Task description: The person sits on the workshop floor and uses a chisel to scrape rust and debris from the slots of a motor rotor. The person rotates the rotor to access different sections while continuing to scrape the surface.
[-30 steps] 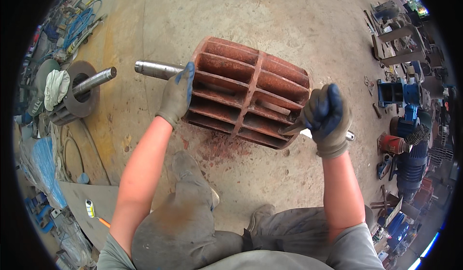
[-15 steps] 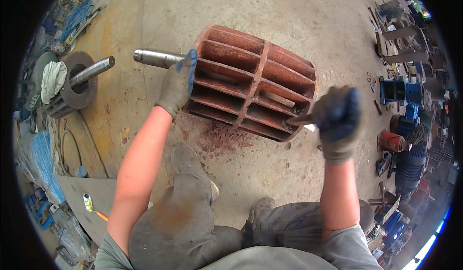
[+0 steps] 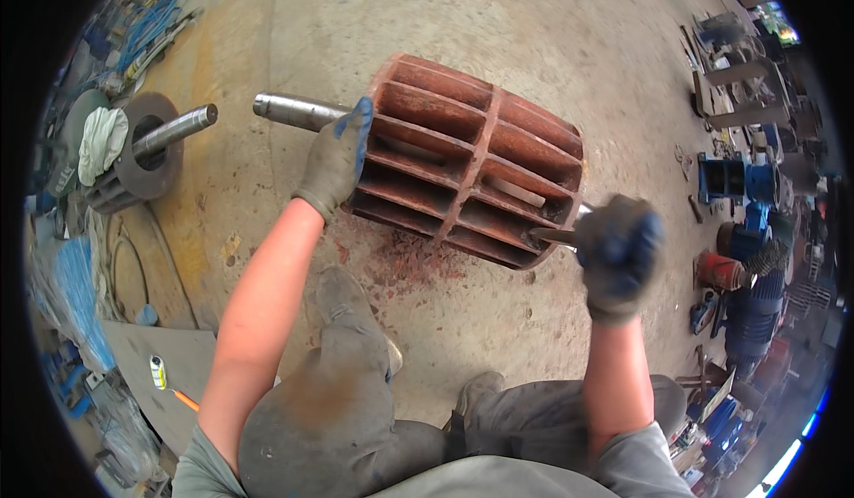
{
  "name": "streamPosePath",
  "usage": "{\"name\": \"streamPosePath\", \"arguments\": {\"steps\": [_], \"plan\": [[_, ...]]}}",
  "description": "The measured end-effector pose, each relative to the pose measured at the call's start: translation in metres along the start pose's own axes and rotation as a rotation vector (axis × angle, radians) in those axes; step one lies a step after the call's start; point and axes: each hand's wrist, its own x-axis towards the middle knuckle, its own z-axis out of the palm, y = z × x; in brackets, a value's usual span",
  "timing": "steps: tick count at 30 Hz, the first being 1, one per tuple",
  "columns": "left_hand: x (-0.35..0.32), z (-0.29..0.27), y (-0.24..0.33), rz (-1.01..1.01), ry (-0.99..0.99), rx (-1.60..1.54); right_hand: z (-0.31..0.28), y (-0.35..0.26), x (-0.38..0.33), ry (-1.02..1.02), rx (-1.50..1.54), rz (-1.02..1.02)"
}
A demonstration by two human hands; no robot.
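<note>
The rusty finned rotor (image 3: pixel 476 164) lies on its side on the concrete floor (image 3: pixel 374 44), its grey steel shaft (image 3: pixel 289 108) sticking out toward the person's left. The left hand (image 3: pixel 336 156), in a worn grey and blue glove, lies flat and spread against the near end of the drum, steadying it rather than gripping. The right hand (image 3: pixel 618 251), gloved the same way, is closed tight around a slim metal tool (image 3: pixel 553 236) whose tip sits in one of the slots at the right end. A scatter of red-brown rust dust (image 3: pixel 405 262) lies on the floor just below the drum, so I'd judge some scraping is done; yet the ribs look rough, flaky and rust-red all round, so much seems left. The drum is cast in long, deep, straight fins crossed by a middle ring. Another shaft with a dark ring (image 3: pixel 147 147) lies well apart, left.
</note>
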Motion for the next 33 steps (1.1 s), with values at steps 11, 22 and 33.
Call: {"name": "streamPosePath", "arguments": {"steps": [11, 22, 33], "plan": [[0.0, -0.001, -0.006, 0.049, -0.001, 0.023, -0.024, 0.012, -0.001, 0.079, 0.221, 0.072], [-0.003, -0.002, -0.007, 0.027, -0.001, 0.026, -0.021, 0.005, 0.014, 0.047, 0.338, 0.065], [-0.008, 0.0, 0.003, -0.026, -0.017, -0.083, -0.002, -0.015, 0.034, 0.086, 0.159, 0.139]]}}
